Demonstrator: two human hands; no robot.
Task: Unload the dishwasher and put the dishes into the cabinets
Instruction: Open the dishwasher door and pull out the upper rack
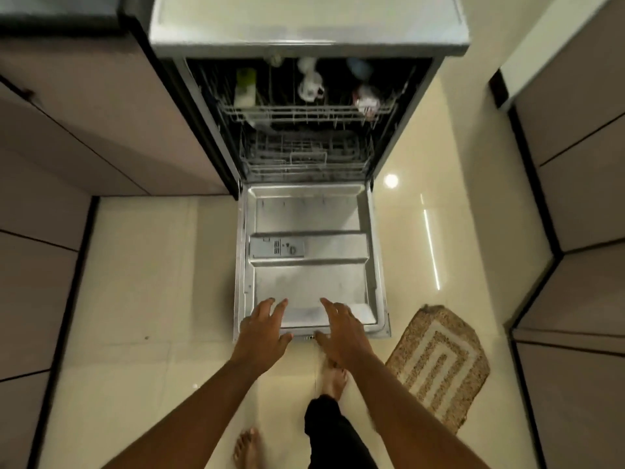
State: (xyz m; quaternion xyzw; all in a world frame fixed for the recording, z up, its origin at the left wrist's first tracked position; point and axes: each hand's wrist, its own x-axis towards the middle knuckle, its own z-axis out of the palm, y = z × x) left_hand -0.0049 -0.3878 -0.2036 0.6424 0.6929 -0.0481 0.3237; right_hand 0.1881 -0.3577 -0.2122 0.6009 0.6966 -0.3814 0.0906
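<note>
- The dishwasher (pixel 306 130) stands open between cabinets (pixel 84 130), its door (pixel 311 262) folded flat over the pale tiled floor (pixel 142 265).
- Upper rack (pixel 304 113) sits inside the tub and holds blurred dishes: a greenish container (pixel 246 88) on the left, a white cup (pixel 309 86) near the middle, a reddish item (pixel 365 98) on the right. What each one is exactly cannot be told.
- Lower rack (pixel 304 155) sits beneath it, wire tines showing; its load cannot be made out.
- Left hand (pixel 265 328) is over the near edge of the door, fingers spread and straight, grip apart, holding nothing.
- Right hand (pixel 341 331) is just beside it at the same edge, fingers straight, grip apart, holding nothing.
- Whether the fingertips touch the door metal cannot be told.
- A woven mat (pixel 439 363) lies on the floor to the right of the door.
- Two bare feet stand on the floor below the hands.
</note>
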